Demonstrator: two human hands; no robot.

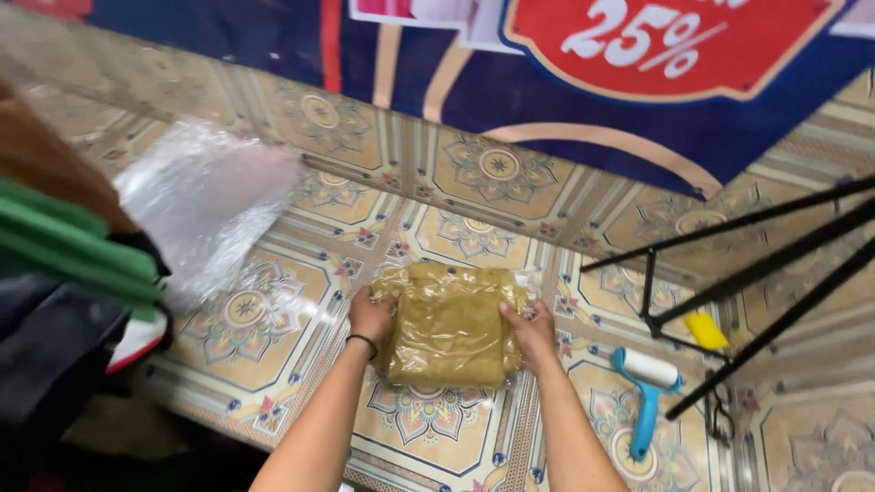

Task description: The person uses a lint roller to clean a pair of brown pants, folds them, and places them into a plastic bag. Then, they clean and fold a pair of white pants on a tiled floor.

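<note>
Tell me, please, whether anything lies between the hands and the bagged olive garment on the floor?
Nothing visible does. The left hand and right hand already rest on the opposite edges of the bagged garment. The lint roller and the loose plastic bags lie off to the sides.

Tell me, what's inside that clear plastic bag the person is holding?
Inside the clear plastic bag lies a folded olive-brown cloth, filling it almost edge to edge. The left hand and right hand grip its sides. Anything folded within the cloth is hidden.
</note>
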